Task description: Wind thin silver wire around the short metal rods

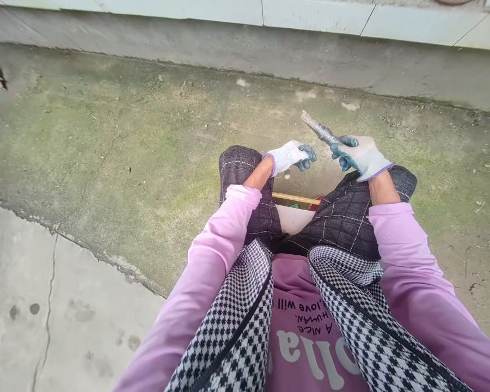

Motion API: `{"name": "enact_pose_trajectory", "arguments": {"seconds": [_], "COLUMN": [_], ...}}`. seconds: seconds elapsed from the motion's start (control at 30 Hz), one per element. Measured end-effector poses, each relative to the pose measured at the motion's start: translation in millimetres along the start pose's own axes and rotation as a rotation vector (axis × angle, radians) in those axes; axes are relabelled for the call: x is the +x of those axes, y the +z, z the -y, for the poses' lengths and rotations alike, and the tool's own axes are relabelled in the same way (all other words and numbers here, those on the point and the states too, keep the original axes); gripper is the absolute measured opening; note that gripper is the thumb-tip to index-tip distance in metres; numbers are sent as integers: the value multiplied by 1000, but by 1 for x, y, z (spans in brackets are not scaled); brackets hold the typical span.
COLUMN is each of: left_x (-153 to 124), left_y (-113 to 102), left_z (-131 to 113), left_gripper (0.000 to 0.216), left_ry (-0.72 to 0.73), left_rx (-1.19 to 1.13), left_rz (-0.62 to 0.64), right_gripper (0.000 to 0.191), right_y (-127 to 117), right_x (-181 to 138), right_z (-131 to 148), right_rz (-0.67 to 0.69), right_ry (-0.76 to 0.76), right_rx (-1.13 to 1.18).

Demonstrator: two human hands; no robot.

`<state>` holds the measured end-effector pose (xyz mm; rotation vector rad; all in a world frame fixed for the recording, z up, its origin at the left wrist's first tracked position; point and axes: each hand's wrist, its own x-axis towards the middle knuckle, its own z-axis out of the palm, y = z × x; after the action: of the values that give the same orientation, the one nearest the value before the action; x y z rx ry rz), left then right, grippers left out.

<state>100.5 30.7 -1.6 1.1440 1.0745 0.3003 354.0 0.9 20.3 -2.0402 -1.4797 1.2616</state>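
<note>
My right hand [357, 155], in a white glove with blue-green coated fingers, is closed around a short stick [309, 118] wound with thin grey wire [323, 132]. The stick's bare end points up and left, away from my body. My left hand [296, 156], gloved the same way, sits just left of the stick with its fingers curled into a pinch. A faint strand runs from the winding towards these fingertips, so they seem to grip the wire's loose end. Both hands are above my knees, apart from each other.
Between my legs are a yellow wooden bar [296, 198], a white surface [294, 219] and a bit of red. Mossy ground [147, 141] runs up to a low concrete ledge [212, 46] with pale tiles above. Cracked concrete paving [20, 261] lies at lower left.
</note>
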Motion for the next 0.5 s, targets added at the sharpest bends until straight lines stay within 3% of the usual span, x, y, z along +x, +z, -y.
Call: {"name": "enact_pose_trajectory", "arguments": {"seconds": [0.2,0.37,0.5], "left_x": [29,20,0], "left_y": [-11,-10,3], "left_z": [12,9,-1], "left_gripper": [15,20,23], "left_ry": [239,142,45], "left_rx": [-42,71,-108], "left_rz": [-4,-37,32], "right_gripper": [41,49,51], "right_y": [-3,-6,-12], "right_x": [-12,-10,-20], "right_z": [4,5,6], "right_rz": [95,50,132], "right_ry": [-74,-51,-121], "right_rx": [465,483,485]}}
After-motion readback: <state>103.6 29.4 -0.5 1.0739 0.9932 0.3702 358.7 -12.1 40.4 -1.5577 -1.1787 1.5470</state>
